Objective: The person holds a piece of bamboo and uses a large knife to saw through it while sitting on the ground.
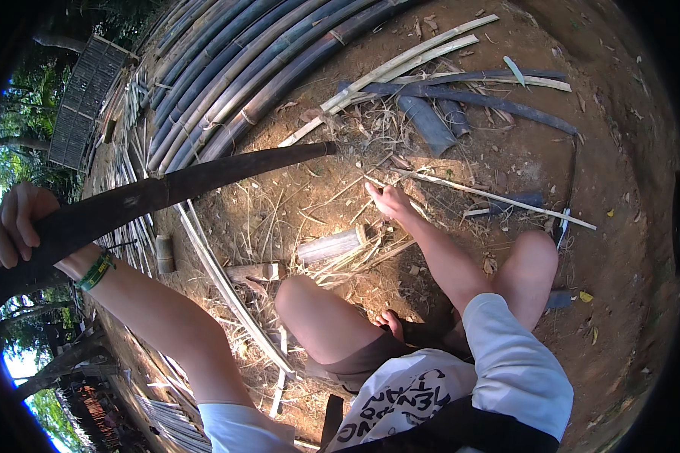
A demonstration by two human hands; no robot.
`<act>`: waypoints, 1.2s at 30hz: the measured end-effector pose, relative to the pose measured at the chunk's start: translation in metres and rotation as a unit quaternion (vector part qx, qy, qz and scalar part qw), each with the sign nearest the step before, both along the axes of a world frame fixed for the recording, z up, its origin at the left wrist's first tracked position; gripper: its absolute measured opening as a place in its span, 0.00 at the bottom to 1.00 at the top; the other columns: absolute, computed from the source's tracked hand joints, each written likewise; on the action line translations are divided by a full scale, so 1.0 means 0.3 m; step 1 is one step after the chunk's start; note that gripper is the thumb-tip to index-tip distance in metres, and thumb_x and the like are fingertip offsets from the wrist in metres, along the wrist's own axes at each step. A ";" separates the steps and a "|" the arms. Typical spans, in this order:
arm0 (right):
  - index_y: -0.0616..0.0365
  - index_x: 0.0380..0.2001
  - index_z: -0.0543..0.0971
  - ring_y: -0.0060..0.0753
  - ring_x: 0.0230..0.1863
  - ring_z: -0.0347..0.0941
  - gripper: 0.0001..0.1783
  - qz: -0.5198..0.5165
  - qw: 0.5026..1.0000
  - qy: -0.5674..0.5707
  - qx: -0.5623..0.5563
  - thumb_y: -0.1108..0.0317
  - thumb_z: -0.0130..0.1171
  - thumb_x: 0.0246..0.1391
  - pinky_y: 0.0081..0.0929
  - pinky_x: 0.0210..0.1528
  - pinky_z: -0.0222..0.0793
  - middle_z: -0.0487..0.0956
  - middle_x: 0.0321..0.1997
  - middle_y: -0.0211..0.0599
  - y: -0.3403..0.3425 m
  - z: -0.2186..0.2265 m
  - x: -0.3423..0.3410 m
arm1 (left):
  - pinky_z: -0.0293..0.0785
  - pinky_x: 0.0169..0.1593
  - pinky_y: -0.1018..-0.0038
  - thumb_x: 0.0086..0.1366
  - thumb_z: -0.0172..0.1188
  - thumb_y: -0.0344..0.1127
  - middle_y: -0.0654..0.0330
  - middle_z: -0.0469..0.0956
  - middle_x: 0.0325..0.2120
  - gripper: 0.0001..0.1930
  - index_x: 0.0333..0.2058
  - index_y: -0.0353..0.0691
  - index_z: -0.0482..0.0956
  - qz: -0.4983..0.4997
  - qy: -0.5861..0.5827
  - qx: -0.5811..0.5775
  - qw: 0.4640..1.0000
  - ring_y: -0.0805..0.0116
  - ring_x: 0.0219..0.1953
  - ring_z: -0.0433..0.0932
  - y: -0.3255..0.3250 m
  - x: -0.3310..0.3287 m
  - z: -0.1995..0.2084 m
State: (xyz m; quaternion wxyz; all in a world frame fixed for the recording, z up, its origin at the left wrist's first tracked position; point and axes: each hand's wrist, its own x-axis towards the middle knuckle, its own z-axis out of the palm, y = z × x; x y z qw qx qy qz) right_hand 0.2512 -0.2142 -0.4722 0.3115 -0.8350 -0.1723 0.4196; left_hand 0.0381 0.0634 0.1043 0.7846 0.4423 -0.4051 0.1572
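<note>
Raised at the far left, my left hand (19,223) is wrapped round the near end of a long dark bamboo piece (159,192). The bamboo slants up to the right, and its far end hangs over the littered ground. My right hand (389,202) reaches forward over the ground, its fingers closed in a pinch. What it pinches, if anything, is too small to make out. Just beyond that hand lies a thin pale bamboo strip (499,198). A short cut bamboo section (331,246) rests on shavings between my right hand and my left knee.
Several long bamboo poles (261,75) lie side by side at the far left. Split strips (408,66) and short dark bamboo pieces (427,124) lie ahead. Long pale strips (230,291) stretch along my left side. A wooden block (253,273) sits by my left knee.
</note>
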 end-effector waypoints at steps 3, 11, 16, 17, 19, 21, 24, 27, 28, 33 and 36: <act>0.64 0.28 0.75 0.28 0.19 0.65 0.45 -0.002 0.995 -0.060 0.079 0.24 0.40 0.55 0.34 0.21 0.63 0.70 0.19 0.30 -0.038 -0.025 -0.042 | 0.62 0.11 0.88 0.61 0.49 0.25 0.63 0.78 0.12 0.19 0.11 0.44 0.74 -0.069 -0.001 -0.006 0.998 0.83 0.08 0.68 -0.047 0.000 -0.020; 0.63 0.28 0.73 0.24 0.19 0.61 0.47 0.026 0.994 -0.055 0.086 0.21 0.38 0.53 0.29 0.18 0.58 0.66 0.21 0.28 -0.083 0.053 0.039 | 0.58 0.13 0.89 0.51 0.56 0.19 0.66 0.78 0.12 0.16 0.10 0.45 0.74 -0.128 -0.037 0.003 0.991 0.87 0.09 0.63 -0.213 0.015 -0.087; 0.64 0.29 0.73 0.27 0.21 0.64 0.44 0.036 0.997 -0.047 0.047 0.24 0.41 0.56 0.32 0.22 0.61 0.68 0.21 0.31 -0.063 0.067 0.101 | 0.56 0.15 0.92 0.52 0.55 0.18 0.72 0.74 0.10 0.17 0.10 0.47 0.74 -0.172 -0.046 0.052 0.983 0.90 0.10 0.61 -0.254 0.029 -0.119; 0.60 0.23 0.72 0.22 0.16 0.59 0.41 0.030 0.997 -0.045 0.051 0.25 0.42 0.56 0.28 0.17 0.56 0.64 0.17 0.23 -0.058 0.065 0.107 | 0.56 0.15 0.92 0.52 0.55 0.18 0.73 0.73 0.10 0.17 0.10 0.48 0.74 -0.165 -0.032 0.058 0.984 0.91 0.10 0.62 -0.255 0.028 -0.124; 0.61 0.26 0.72 0.23 0.18 0.61 0.43 0.066 0.994 -0.015 0.085 0.24 0.40 0.56 0.29 0.19 0.59 0.66 0.20 0.28 -0.040 0.148 0.066 | 0.55 0.16 0.93 0.52 0.54 0.19 0.74 0.72 0.10 0.17 0.10 0.49 0.74 -0.125 0.006 0.054 0.991 0.91 0.11 0.64 -0.269 -0.011 -0.141; 0.62 0.32 0.72 0.27 0.24 0.67 0.45 0.083 0.990 -0.055 0.101 0.22 0.36 0.55 0.34 0.22 0.64 0.71 0.26 0.38 -0.053 0.120 0.018 | 0.55 0.16 0.93 0.53 0.54 0.19 0.75 0.71 0.10 0.17 0.10 0.50 0.73 -0.118 -0.003 0.013 0.993 0.92 0.11 0.65 -0.287 -0.005 -0.160; 0.61 0.35 0.73 0.30 0.25 0.68 0.45 -0.001 0.992 -0.120 0.044 0.22 0.34 0.56 0.37 0.23 0.65 0.73 0.28 0.43 -0.030 -0.078 0.049 | 0.54 0.17 0.92 0.54 0.54 0.21 0.76 0.69 0.09 0.17 0.11 0.50 0.73 -0.129 -0.044 -0.002 0.991 0.91 0.12 0.66 -0.309 0.030 -0.141; 0.61 0.32 0.75 0.26 0.20 0.67 0.47 0.059 0.997 -0.027 -0.035 0.22 0.33 0.56 0.34 0.20 0.65 0.72 0.22 0.34 -0.029 -0.080 0.135 | 0.55 0.16 0.91 0.54 0.55 0.21 0.76 0.68 0.09 0.16 0.11 0.49 0.73 -0.089 -0.002 0.035 0.995 0.91 0.11 0.66 -0.303 0.002 -0.136; 0.62 0.32 0.75 0.26 0.19 0.67 0.46 0.054 0.998 -0.034 -0.010 0.23 0.34 0.56 0.34 0.20 0.65 0.72 0.22 0.34 -0.045 -0.080 0.122 | 0.55 0.16 0.91 0.54 0.55 0.21 0.76 0.68 0.09 0.16 0.11 0.49 0.73 -0.104 -0.008 0.012 0.994 0.90 0.11 0.66 -0.305 -0.004 -0.138; 0.68 0.38 0.77 0.30 0.20 0.72 0.48 -0.021 0.996 -0.087 0.019 0.24 0.38 0.56 0.35 0.26 0.71 0.78 0.24 0.42 -0.111 -0.140 0.017 | 0.55 0.14 0.87 0.54 0.54 0.21 0.71 0.69 0.09 0.15 0.11 0.46 0.73 -0.103 -0.032 0.018 0.994 0.87 0.10 0.65 -0.333 0.030 -0.150; 0.70 0.36 0.79 0.35 0.21 0.78 0.48 -0.012 0.992 -0.122 -0.028 0.26 0.41 0.56 0.35 0.29 0.75 0.80 0.24 0.45 -0.084 -0.175 0.064 | 0.55 0.12 0.86 0.55 0.55 0.21 0.66 0.72 0.09 0.15 0.12 0.43 0.74 -0.163 -0.048 -0.025 0.985 0.85 0.08 0.64 -0.345 0.097 -0.120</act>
